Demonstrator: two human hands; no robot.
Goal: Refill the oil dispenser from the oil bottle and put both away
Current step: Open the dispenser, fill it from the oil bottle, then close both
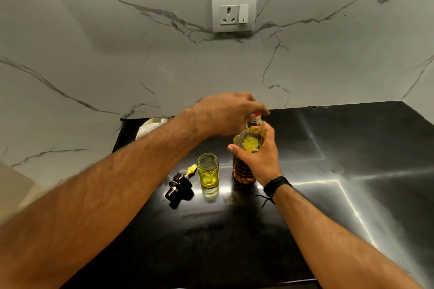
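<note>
A clear plastic oil bottle [244,171] with yellow oil stands upright on the black counter [234,230]. My right hand [258,155] grips its body from the right. My left hand [225,112] reaches over the top and its fingers curl round the red cap [257,115]. To the left of the bottle stands the small glass dispenser jar [208,172], its mouth uncovered and a little oil in the bottom. Its black pourer top [179,184] with a yellow spout lies on its side just left of the jar.
A marble wall with a white socket and switch plate [234,12] rises behind the counter. A pale object [150,126] sits at the counter's back left corner, partly hidden by my left forearm. The counter's front edge runs along the bottom.
</note>
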